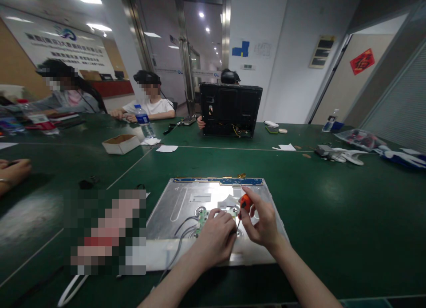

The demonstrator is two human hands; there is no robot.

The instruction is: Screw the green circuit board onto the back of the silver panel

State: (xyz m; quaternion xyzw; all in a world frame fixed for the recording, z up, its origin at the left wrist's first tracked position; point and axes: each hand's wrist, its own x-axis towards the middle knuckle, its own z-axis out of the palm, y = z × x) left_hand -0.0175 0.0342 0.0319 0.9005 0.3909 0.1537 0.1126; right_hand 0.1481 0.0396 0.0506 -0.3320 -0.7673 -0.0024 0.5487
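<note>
Green table (333, 219), centre frame: metal panel (186, 201) lying flat. Right hand (262, 221) grips an orange screwdriver (245, 203), tip down by the small green board (201, 219); left hand (214, 239), curled, steadies there. Step judged: working a screw; next needs steady turning.

- We see two hands of our own: the left hand (216, 237) and the right hand (262, 221).
- One screwdriver (244, 207).
- One metal panel (186, 201).
- Two bottles (144, 120), (329, 120).
- One box (120, 144).
- Three other people (151, 99).
</note>
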